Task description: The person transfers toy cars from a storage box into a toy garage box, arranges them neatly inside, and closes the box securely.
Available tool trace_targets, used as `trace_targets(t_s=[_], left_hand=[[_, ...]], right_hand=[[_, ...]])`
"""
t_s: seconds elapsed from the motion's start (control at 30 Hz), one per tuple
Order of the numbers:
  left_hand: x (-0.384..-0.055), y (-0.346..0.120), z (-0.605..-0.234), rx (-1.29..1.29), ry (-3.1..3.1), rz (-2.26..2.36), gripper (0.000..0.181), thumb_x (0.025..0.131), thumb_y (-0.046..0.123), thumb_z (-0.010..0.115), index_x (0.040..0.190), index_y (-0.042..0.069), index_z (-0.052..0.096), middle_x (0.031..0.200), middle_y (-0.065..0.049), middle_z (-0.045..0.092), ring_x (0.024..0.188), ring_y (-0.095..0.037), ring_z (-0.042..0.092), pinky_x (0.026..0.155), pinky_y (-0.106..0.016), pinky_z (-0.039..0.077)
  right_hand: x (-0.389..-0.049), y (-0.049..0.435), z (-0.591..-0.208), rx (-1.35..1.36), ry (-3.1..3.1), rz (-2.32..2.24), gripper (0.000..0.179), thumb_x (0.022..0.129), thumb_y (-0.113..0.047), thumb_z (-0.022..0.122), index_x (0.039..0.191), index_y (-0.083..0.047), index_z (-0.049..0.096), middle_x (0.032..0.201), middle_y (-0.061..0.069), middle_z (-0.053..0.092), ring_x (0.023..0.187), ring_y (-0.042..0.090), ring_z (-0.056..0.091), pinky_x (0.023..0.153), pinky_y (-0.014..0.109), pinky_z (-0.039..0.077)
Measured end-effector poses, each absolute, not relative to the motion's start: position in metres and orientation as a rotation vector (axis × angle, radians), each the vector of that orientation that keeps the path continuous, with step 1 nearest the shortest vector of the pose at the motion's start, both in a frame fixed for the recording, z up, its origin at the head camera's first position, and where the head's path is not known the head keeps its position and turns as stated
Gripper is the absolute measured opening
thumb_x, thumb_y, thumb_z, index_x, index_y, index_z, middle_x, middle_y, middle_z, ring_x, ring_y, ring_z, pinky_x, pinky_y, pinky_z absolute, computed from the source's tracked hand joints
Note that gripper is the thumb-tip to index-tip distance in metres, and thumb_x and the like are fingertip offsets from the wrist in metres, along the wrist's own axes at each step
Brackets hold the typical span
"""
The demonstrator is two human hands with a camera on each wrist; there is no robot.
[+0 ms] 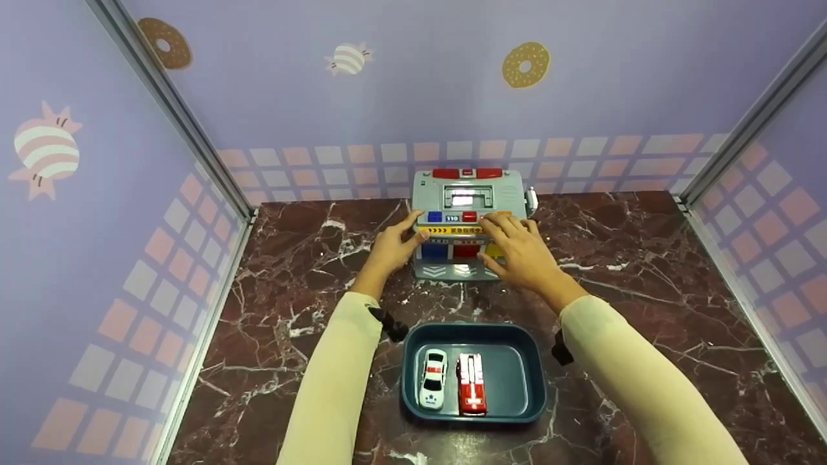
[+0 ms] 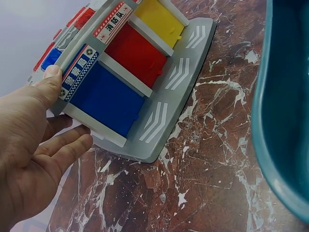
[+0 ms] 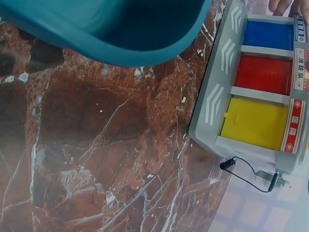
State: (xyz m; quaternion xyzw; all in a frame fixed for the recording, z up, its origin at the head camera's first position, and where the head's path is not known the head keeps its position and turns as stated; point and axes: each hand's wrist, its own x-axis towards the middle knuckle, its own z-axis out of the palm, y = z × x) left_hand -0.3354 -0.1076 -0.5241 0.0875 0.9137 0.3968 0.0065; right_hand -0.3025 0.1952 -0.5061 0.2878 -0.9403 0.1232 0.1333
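1. I see a blue-green tray (image 1: 540,378) between the two forearms, nearer the body than either hand; in it lie a white police car (image 1: 433,381) and, just to its right, a red fire truck (image 1: 472,387).
2. The toy garage (image 1: 455,223) stands between the hands on the table. Its three bays face the tray, each with a lowered door: blue door (image 2: 107,99) nearest the left hand, red door (image 2: 136,55) in the middle, yellow door (image 2: 161,21) towards the right hand. I can't see behind them.
3. The garage looks like grey moulded plastic, boxy, with a rounded ramp lip marked in white chevrons. The tray is smooth with rounded corners; the table (image 1: 310,290) is glossy, dark red and white-veined.
4. The left hand (image 1: 393,248) holds the garage's front corner on its side, thumb on the front edge, other fingers lower, by the side wall.
5. The right hand (image 1: 524,257) reaches over the roof's front edge, fingers spread and softly bent, thumb well apart from them. I can't tell how hard it presses.
6. Both forearms, in pale sleeves (image 1: 333,374), flank the tray.
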Motion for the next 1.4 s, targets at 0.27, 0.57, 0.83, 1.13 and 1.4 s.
trace_targets(t_s=[0.27, 0.57, 0.83, 1.13, 1.4], left_hand=[[-0.334, -0.107, -0.525, 0.268, 2.846, 1.266, 0.064, 0.106, 0.052, 0.069, 0.165, 0.032, 0.054, 0.161, -0.018, 0.060, 0.146, -0.044, 0.062, 0.125, -0.059, 0.048], [-0.334, -0.107, -0.526, 0.267, 2.838, 1.286, 0.063, 0.107, 0.052, 0.069, 0.165, 0.033, 0.055, 0.161, -0.017, 0.060, 0.148, -0.043, 0.060, 0.126, -0.058, 0.046], [-0.334, -0.107, -0.528, 0.283, 2.853, 1.259, 0.066, 0.105, 0.052, 0.068, 0.166, 0.032, 0.053, 0.168, -0.010, 0.054, 0.153, -0.043, 0.055, 0.128, -0.058, 0.044], [-0.333, -0.108, -0.529, 0.251, 2.849, 1.266, 0.065, 0.105, 0.052, 0.070, 0.165, 0.034, 0.054, 0.166, -0.013, 0.056, 0.151, -0.044, 0.057, 0.127, -0.060, 0.045], [-0.335, -0.109, -0.528, 0.247, 2.849, 1.266, 0.066, 0.104, 0.053, 0.069, 0.166, 0.036, 0.052, 0.165, -0.015, 0.056, 0.151, -0.045, 0.057, 0.127, -0.060, 0.045]], right_hand=[[-0.307, 0.192, -0.507, 0.814, -2.755, 0.307, 0.069, 0.107, -0.045, 0.071, 0.163, -0.011, 0.051, 0.163, 0.013, 0.055, 0.150, 0.036, 0.052, 0.117, 0.063, 0.042], [-0.310, 0.187, -0.505, 0.779, -2.797, 0.285, 0.071, 0.107, -0.042, 0.074, 0.165, -0.010, 0.048, 0.162, 0.015, 0.056, 0.148, 0.035, 0.056, 0.117, 0.063, 0.041], [-0.311, 0.184, -0.507, 0.784, -2.783, 0.286, 0.067, 0.108, -0.036, 0.075, 0.164, -0.010, 0.051, 0.159, 0.016, 0.059, 0.145, 0.036, 0.056, 0.113, 0.065, 0.042], [-0.314, 0.181, -0.508, 0.778, -2.750, 0.307, 0.065, 0.106, -0.031, 0.077, 0.164, -0.010, 0.054, 0.156, 0.014, 0.062, 0.144, 0.037, 0.057, 0.110, 0.064, 0.045], [-0.318, 0.176, -0.505, 0.766, -2.735, 0.302, 0.062, 0.107, -0.030, 0.076, 0.162, -0.011, 0.056, 0.154, 0.013, 0.064, 0.141, 0.040, 0.059, 0.106, 0.063, 0.049]])
